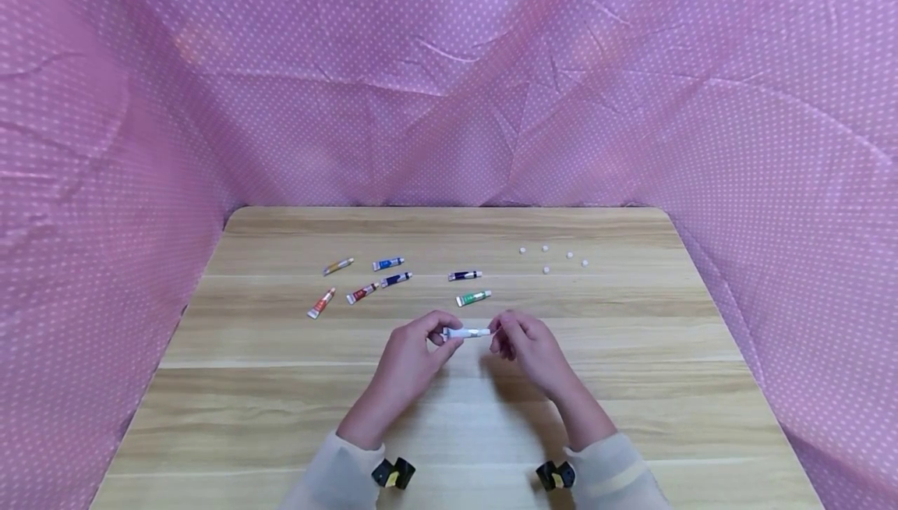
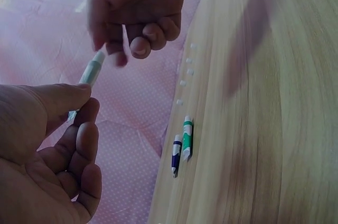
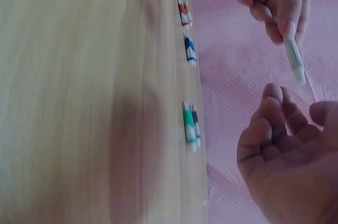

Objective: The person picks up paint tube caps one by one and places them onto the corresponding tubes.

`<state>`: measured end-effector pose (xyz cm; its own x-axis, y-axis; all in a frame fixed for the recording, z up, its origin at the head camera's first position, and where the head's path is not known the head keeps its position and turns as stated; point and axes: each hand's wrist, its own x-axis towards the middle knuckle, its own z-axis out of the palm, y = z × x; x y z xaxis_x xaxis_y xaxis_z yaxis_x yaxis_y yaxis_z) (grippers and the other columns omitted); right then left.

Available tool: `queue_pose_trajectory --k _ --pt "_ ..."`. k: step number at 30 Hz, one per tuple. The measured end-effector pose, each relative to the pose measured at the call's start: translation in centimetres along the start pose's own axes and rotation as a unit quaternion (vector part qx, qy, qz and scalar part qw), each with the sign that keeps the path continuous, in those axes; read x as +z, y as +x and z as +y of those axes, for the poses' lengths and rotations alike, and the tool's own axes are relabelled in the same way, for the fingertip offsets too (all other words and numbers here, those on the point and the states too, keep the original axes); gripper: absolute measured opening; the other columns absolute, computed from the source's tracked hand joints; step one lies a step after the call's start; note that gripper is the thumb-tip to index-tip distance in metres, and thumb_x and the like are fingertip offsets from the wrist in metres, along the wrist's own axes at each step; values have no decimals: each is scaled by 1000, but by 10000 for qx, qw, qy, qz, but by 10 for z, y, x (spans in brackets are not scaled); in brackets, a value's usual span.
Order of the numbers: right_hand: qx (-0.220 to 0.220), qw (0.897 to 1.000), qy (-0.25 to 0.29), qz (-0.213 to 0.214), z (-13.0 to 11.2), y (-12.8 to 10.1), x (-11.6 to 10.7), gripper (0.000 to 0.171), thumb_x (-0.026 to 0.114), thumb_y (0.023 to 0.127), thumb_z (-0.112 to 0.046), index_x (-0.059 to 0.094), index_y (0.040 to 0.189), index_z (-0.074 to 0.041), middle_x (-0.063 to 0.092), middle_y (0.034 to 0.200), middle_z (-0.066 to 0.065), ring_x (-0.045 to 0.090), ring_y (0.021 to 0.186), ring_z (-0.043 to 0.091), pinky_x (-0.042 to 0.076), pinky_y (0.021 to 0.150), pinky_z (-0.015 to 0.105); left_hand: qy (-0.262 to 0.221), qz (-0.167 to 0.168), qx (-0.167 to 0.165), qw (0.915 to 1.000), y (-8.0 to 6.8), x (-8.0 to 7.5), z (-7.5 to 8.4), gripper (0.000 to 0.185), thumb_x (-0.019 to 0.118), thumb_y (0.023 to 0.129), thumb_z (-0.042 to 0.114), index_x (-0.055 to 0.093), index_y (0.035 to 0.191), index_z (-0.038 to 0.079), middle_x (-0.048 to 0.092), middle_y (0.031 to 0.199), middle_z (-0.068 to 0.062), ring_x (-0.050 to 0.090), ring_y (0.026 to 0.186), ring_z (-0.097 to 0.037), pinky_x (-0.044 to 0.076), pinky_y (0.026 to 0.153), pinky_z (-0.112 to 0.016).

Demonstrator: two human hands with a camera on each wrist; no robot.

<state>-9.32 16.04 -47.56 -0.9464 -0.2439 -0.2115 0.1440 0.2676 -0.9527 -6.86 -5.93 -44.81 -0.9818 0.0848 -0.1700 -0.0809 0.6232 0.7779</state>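
Note:
My left hand (image 1: pixel 410 350) pinches a pale paint tube (image 1: pixel 471 333) between thumb and fingers, its white cap end directed at my right hand (image 1: pixel 535 350). In the right wrist view, a gap separates the right thumb and loosely bent fingers from the cap (image 3: pixel 299 74), with nothing held between them. Just beyond the hands lie a green paint tube (image 1: pixel 473 298) and a dark purple one (image 1: pixel 465 276). The left wrist view also shows the cap end close to the right fingertips, which are slightly blurred.
Farther left on the wooden table (image 1: pixel 281 401) lie tubes of orange-red (image 1: pixel 322 303), red (image 1: pixel 362 293), dark blue (image 1: pixel 397 279), blue (image 1: pixel 388 263) and yellow (image 1: pixel 338 266). Several small white caps (image 1: pixel 546 270) are scattered at the back right. Pink dotted cloth (image 1: pixel 449 104) surrounds the table.

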Motion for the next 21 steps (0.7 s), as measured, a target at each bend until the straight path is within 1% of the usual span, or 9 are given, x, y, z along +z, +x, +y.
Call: queue_pose_trajectory --k 3,4,6,8,10,14,17,21 --pt "-465 9987 -179 -147 -1 -2 -5 22 53 114 -16 66 126 -3 70 101 17 63 88 20 57 80 31 -27 1 -32 10000 0 -1 1 22 78 102 29 75 124 28 70 99 8 59 86 -15 50 70 -24" --pt "-614 9976 -253 -181 -1 -2 -6 21 58 111 -13 65 129 -5 70 105 17 64 91 19 57 83 30 -36 4 -37 10000 1 -2 1 22 78 102 29 75 124 28 70 98 8 59 86 -15 50 70 -24" --pt "-851 9953 -424 -168 -2 -3 -8 27 68 105 -7 64 132 -8 70 110 15 66 95 17 58 87 29 -65 1 -46 10000 1 -2 2 22 78 102 29 75 124 27 69 98 7 59 86 -15 50 70 -23" --pt "-1014 9931 -595 -40 -3 -4 -7 30 74 100 -4 67 128 -10 71 112 10 67 97 16 59 90 28 -73 -7 -33 10000 1 -3 1 22 78 102 29 75 124 28 70 98 8 59 86 -15 50 69 -24" --pt "-1041 9918 -734 117 -3 -5 -6 26 78 98 -5 71 122 -13 73 109 5 67 96 15 60 91 28 -80 -16 -25 10000 2 -4 1 21 78 102 30 75 123 28 70 98 8 59 86 -15 50 69 -24" --pt "-957 9908 -892 356 -4 -5 -4 17 79 98 -7 75 112 -16 75 103 0 67 94 15 59 89 29 -73 -50 -3 10000 3 -5 1 20 77 103 30 75 123 29 70 98 8 59 85 -14 49 69 -24" --pt "-929 9903 -926 461 -4 -4 -2 15 79 98 -9 77 110 -17 75 101 0 66 93 16 59 87 28 -101 -99 5 9999 4 -7 0 22 76 103 30 75 125 27 70 98 8 58 85 -15 49 69 -24" --pt "-955 9903 -836 564 -3 -3 2 9 78 100 -11 77 109 -14 74 100 3 64 90 14 57 83 26 -139 -142 14 9998 5 -9 0 24 76 103 29 75 126 25 70 98 7 58 85 -16 48 68 -24"
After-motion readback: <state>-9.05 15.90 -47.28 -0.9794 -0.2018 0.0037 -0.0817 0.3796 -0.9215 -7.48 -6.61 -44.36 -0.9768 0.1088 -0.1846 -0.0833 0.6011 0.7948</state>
